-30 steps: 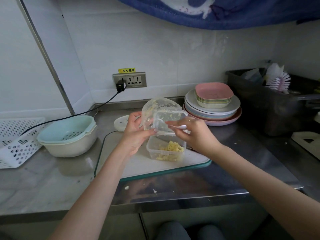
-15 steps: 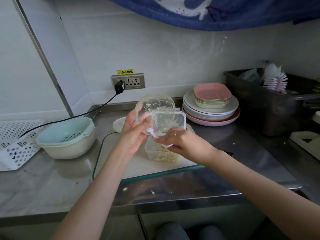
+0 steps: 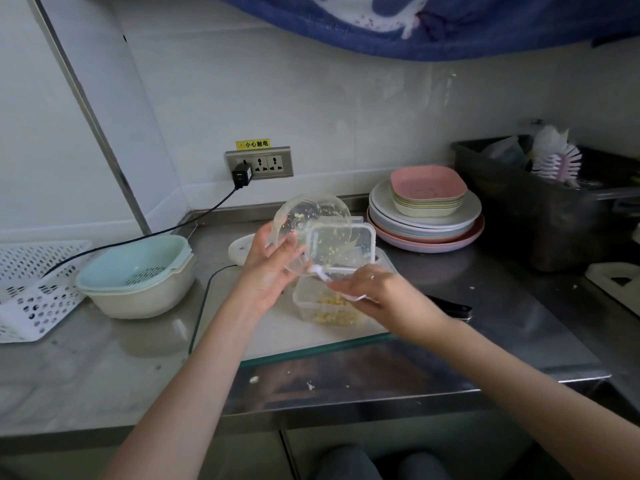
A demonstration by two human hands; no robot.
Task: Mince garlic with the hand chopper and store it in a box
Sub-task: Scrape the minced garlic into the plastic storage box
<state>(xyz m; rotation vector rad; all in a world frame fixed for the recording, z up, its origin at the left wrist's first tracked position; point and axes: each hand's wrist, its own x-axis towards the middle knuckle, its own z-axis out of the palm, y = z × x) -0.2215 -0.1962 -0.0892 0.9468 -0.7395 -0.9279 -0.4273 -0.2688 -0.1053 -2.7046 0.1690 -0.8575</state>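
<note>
My left hand (image 3: pixel 268 268) holds the clear chopper bowl (image 3: pixel 308 220) tilted on its side above a small clear storage box (image 3: pixel 311 306). Bits of minced garlic cling to the bowl's inside. Minced garlic (image 3: pixel 337 308) lies in the box, whose hinged lid (image 3: pixel 360 237) stands up behind it. My right hand (image 3: pixel 377 296) grips a small white spoon (image 3: pixel 323 273), its tip at the bowl's lower rim. The box stands on a white cutting board (image 3: pixel 277 337).
The chopper's white lid (image 3: pixel 239 249) lies behind my left hand. A pale blue colander in a bowl (image 3: pixel 138 275) and a white basket (image 3: pixel 27 289) stand at the left. Stacked plates (image 3: pixel 426 216) and a dark bin (image 3: pixel 540 202) are at the right. A knife handle (image 3: pixel 450 306) shows beside my right wrist.
My right hand has drawn the spoon down from inside the bowl to its lower rim. My left hand tipped the bowl a little more over the box.
</note>
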